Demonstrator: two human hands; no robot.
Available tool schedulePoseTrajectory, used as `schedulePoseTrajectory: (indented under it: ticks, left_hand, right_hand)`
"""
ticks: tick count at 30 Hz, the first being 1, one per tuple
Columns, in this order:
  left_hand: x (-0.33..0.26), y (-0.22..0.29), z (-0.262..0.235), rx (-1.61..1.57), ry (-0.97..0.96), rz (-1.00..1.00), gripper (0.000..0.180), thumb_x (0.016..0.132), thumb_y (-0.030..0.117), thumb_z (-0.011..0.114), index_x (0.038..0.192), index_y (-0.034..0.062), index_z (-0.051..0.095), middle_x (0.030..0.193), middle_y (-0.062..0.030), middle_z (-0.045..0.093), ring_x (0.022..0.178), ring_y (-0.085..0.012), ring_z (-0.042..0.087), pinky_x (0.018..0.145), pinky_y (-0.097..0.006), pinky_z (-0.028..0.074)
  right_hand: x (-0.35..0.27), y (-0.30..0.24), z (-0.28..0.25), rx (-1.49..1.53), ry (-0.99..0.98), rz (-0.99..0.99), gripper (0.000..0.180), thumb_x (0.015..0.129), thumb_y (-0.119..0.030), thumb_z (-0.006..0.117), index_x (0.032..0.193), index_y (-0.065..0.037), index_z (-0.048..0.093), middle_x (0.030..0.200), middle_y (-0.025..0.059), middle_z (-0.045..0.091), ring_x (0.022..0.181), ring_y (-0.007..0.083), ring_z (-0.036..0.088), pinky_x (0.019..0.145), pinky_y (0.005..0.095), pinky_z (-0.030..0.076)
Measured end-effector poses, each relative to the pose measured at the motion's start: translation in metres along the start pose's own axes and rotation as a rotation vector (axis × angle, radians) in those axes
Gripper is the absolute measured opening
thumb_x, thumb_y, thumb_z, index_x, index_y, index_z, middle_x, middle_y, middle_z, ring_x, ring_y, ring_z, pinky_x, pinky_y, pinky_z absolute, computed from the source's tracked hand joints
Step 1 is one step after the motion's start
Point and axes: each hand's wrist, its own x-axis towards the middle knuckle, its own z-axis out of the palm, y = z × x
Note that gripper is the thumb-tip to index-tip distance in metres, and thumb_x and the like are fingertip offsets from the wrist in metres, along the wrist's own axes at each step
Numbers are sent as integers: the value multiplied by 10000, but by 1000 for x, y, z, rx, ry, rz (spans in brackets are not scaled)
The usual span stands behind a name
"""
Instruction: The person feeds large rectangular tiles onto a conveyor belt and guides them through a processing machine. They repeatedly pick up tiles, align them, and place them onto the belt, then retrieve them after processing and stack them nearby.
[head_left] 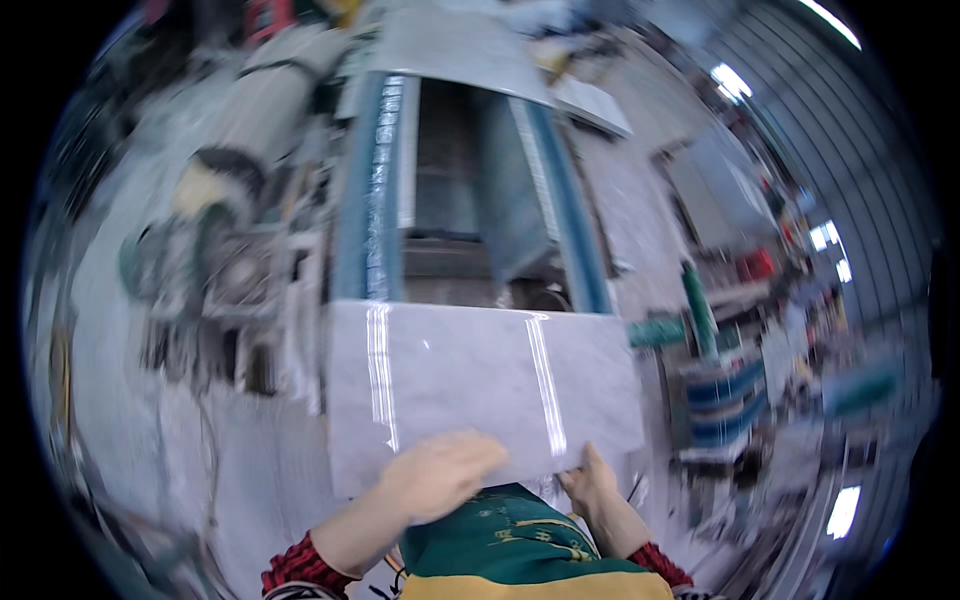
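A glossy white stone-look tile (470,370) with faint grey veining lies flat in front of my body, bright light streaks reflected on its face. My left hand (445,475) rests over its near edge, fingers together and laid across the top; motion smears their outline. At the near right corner, my right hand (592,485) grips the tile edge, thumb up on the surface and the other fingers hidden below. Beyond the tile stretches a machine frame with two blue rails (362,190), and a second pale tile (455,45) sits across its far end.
Motors and dusty machine parts (240,270) stand to the left, under a thick pale cylinder (270,90). On the right are a green bottle-like cylinder (698,305), a stack of blue-and-white pieces (725,400) and a red object (755,265). My green and yellow apron (500,545) touches the near side.
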Motion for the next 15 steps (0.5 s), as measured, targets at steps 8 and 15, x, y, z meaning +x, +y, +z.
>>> schedulePoseTrajectory:
  ticks: [8,15]
  left_hand:
    - [127,-153,-92,413,-122,-398,734,950,334,839,1558,29,565,1324,-298,735,1234,-470,691,1076,-486,549]
    - [159,-164,-72,50,-250,-934,530,1089,470,699,1068,-51,790,896,-104,791,813,-244,713,814,-421,563]
  right_hand:
    - [9,28,31,71,151,-37,561,1041,-361,776,1272,126,622,1109,271,742,837,375,788,767,521,711]
    - [28,61,2,29,57,49,724,1057,-493,748,1321,153,556,981,164,636,1006,285,756,843,453,716]
